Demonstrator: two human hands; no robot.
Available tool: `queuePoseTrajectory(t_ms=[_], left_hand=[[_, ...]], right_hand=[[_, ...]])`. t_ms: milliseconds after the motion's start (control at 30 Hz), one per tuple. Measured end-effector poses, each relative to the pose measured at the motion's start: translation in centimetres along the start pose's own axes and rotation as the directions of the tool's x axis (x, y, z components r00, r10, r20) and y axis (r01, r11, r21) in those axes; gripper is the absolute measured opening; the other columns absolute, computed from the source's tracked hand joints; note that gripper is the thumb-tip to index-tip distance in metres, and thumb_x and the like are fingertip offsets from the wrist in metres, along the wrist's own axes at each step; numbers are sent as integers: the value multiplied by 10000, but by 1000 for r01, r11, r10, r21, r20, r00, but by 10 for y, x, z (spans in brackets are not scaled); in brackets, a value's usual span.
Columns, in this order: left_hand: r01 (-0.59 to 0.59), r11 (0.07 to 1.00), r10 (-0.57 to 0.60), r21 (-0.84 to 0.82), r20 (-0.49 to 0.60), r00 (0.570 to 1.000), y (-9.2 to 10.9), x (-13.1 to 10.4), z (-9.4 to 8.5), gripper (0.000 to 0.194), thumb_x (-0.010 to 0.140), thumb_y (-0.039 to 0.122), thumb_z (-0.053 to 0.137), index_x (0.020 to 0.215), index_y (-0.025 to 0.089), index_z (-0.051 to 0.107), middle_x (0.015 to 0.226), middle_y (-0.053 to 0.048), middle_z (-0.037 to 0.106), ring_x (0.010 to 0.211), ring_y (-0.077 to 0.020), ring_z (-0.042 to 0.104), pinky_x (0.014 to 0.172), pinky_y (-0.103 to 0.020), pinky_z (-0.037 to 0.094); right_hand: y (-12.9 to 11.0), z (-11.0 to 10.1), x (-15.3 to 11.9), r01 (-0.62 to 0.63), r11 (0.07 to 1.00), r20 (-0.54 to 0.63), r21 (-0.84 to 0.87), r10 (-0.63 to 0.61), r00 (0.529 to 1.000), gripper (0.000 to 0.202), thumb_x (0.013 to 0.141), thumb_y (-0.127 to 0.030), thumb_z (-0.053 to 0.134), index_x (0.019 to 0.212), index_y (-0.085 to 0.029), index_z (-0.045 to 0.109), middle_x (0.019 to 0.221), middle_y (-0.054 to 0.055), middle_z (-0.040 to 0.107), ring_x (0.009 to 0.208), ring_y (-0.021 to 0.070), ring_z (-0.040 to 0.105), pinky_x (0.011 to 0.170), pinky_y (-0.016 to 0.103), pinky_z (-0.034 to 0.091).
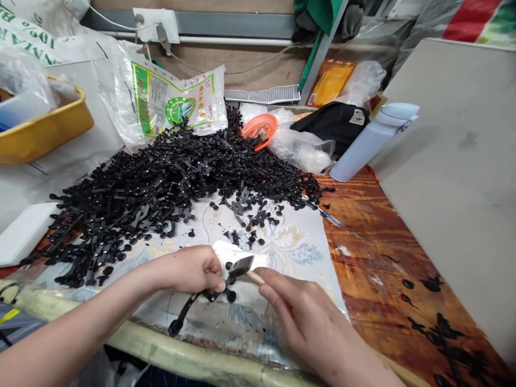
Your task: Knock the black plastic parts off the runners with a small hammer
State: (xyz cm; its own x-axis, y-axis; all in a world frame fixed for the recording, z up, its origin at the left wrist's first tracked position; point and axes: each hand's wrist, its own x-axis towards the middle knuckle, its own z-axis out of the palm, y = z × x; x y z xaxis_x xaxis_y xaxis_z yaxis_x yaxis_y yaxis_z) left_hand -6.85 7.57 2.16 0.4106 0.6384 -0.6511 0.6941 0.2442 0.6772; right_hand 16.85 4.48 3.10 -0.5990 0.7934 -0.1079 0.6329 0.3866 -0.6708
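Observation:
Near the front of the patterned cloth, my left hand (pixel 197 270) pinches a black plastic part (pixel 186 312) whose arm, with a round end, hangs toward the table's front edge. My right hand (pixel 300 306) is closed around the light wooden handle of a small knife (pixel 242 266). The dark blade points left and lies against or just over the black part, beside my left fingertips. A white sheet lies under the blade. Behind both hands rises a large heap of black plastic parts (pixel 177 177), with loose small pieces in front of it.
A pale blue bottle (pixel 365 145) stands at the right by a grey panel (pixel 455 150). An orange plate (pixel 260 130) rests on the heap's back edge. A yellow basket (pixel 44 131) and a white box (pixel 26 234) are at the left. More black pieces (pixel 447 344) lie at front right.

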Motion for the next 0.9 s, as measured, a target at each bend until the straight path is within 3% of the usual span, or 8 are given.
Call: queuePoseTrajectory(t_ms=[100, 267, 400, 533, 700, 800, 900], left_hand=[[-4, 1000, 5, -24, 35, 999, 2, 1, -2, 224, 695, 307, 566, 508, 192, 524, 453, 65, 351, 442, -102, 264, 446, -255, 187], [4, 999, -2, -36, 55, 999, 4, 3, -3, 218, 678, 293, 575, 496, 191, 512, 447, 68, 342, 445, -100, 261, 448, -253, 182], [30, 999, -29, -24, 53, 998, 6, 3, -4, 202, 665, 276, 576, 491, 190, 519, 437, 67, 357, 437, -101, 269, 448, -254, 187], [28, 999, -26, -33, 62, 998, 10, 2, -4, 183, 650, 253, 566, 485, 187, 522, 432, 69, 363, 443, -101, 281, 451, -244, 203], [20, 998, -17, -54, 63, 998, 7, 3, -4, 201, 660, 268, 588, 487, 177, 538, 427, 76, 373, 438, -92, 280, 451, -234, 197], [-6, 997, 12, -82, 68, 998, 2, 3, -4, 195, 667, 265, 589, 502, 170, 548, 444, 70, 399, 447, -92, 293, 456, -231, 204], [-62, 991, 68, -120, 48, 997, -3, 1, -3, 213, 701, 280, 586, 528, 166, 538, 484, 62, 424, 471, -90, 305, 473, -227, 221]], right_hand=[[-1, -1, -2, 58, 997, -102, 57, -52, 993, 255, 968, -294, 302, 1037, -250, 544, 769, 21, 640, 639, 164, 598, 591, 269, 412], [-2, 2, 1, -10, 994, 24, -106, 13, 1000, 282, 954, -268, 303, 1046, -249, 569, 730, 28, 647, 631, 196, 619, 570, 288, 403], [-3, 0, 3, 7, 1000, -77, 7, -6, 997, 292, 967, -286, 291, 1026, -244, 573, 736, 19, 640, 607, 165, 603, 569, 263, 408], [-1, 1, 0, 4, 990, -18, -140, -7, 1000, 291, 946, -251, 314, 1065, -234, 579, 688, 24, 645, 576, 190, 609, 535, 276, 398], [-1, 6, -4, 64, 998, -151, -13, -65, 986, 309, 968, -295, 285, 1119, -222, 544, 752, 37, 657, 598, 167, 604, 548, 255, 414], [-2, 12, -2, 19, 995, -84, -102, -28, 996, 313, 962, -285, 278, 1044, -210, 570, 685, 33, 637, 548, 171, 584, 531, 261, 384], [6, 6, 0, -55, 998, -64, 18, 56, 996, 304, 971, -330, 289, 1038, -239, 572, 655, 1, 610, 573, 162, 580, 529, 240, 379]])
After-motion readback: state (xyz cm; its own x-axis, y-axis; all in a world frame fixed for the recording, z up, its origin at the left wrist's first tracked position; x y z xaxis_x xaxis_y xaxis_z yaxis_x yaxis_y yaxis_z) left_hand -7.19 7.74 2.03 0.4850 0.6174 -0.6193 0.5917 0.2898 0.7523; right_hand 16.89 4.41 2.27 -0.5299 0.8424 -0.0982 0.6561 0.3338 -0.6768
